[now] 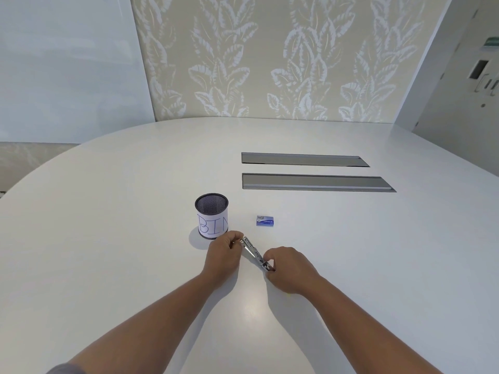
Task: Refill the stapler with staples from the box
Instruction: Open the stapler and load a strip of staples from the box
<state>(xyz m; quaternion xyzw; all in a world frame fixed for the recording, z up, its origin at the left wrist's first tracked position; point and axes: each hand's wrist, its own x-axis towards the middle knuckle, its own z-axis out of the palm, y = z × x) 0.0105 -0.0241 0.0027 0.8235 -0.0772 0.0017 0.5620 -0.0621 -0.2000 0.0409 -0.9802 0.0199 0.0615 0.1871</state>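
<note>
A small metal stapler (253,252) lies slanted between my two hands on the white table (108,238). My left hand (222,255) pinches its far end with curled fingers. My right hand (290,268) grips its near end, fingers curled over it. A small blue box of staples (265,220) lies flat on the table just beyond the stapler, apart from both hands. Whether the stapler's magazine is open I cannot tell.
A black mesh cup with a paper label reading "BIN" (212,215) stands just beyond my left hand. Two long grey cable hatches (310,182) are set in the table farther back. A patterned wall rises behind the table.
</note>
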